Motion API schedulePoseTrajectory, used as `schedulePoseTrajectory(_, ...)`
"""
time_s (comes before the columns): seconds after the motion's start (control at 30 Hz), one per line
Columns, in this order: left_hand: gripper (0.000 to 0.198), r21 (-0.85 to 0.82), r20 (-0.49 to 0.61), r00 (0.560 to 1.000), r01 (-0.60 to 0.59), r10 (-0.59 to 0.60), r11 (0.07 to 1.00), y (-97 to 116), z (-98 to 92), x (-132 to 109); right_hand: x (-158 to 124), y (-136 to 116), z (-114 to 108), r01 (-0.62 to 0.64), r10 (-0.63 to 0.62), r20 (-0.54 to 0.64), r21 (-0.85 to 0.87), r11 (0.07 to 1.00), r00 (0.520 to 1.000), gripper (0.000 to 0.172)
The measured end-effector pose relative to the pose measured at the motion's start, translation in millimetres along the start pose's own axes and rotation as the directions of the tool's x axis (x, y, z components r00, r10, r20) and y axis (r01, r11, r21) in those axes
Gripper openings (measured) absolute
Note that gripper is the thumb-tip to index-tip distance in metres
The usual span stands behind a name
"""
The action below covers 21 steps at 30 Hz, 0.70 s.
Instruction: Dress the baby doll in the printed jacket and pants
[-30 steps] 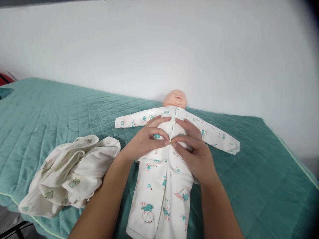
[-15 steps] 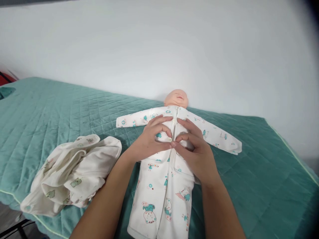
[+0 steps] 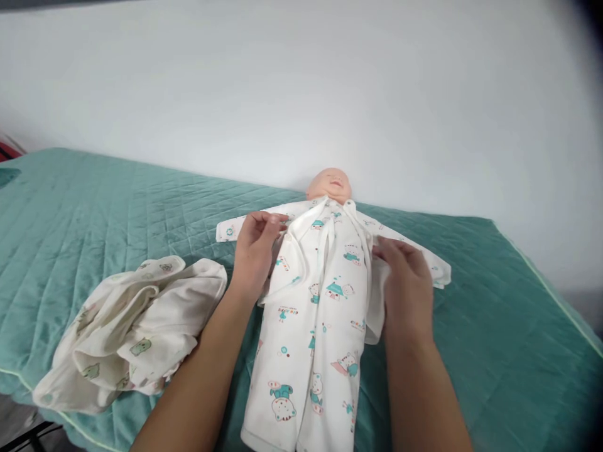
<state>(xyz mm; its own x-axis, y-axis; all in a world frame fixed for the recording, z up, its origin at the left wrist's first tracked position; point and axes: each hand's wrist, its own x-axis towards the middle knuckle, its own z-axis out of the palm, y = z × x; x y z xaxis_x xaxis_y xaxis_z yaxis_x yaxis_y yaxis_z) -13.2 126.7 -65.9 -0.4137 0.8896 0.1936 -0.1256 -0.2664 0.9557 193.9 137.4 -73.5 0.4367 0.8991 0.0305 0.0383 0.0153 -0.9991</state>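
A baby doll lies on its back with its head toward the wall, dressed in white printed clothes. Its baby jacket is spread apart at the front, showing white printed trousers that reach high up the chest. My left hand is closed, thumb and fingers pinching the jacket's left front edge. On the other side my right hand is closed on the right front edge, its fingertips partly hidden. Both sleeves stretch out sideways.
A crumpled pile of white baby clothes lies to the left of my left forearm. Everything rests on a green quilted cover. A pale wall rises behind the doll.
My hands were together at the middle of the doll's chest, at the jacket's fastening. They have moved apart to either side, and the jacket front has opened over the trousers.
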Motion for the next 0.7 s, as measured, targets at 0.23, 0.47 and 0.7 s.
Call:
schedulePoseTrajectory(0.23,0.024,0.49,0.217,0.965,-0.237,0.146,0.839,0,3.5,-7,-7,-1,9,0.049,-0.038,0.082,-0.144,0.988,0.996,0.039)
schedulePoseTrajectory(0.47,0.013,0.265,0.005,0.999,0.042,-0.045,0.963,-7,-6.1,2,-1,2,4,0.087,-0.082,0.037,-0.195,0.977,0.996,0.029)
schedulePoseTrajectory(0.7,0.017,0.325,0.083,0.996,0.012,-0.041,0.946,-2,0.6,1,-92,-60,44,0.717,-0.529,0.572,-0.158,0.679,0.627,0.058)
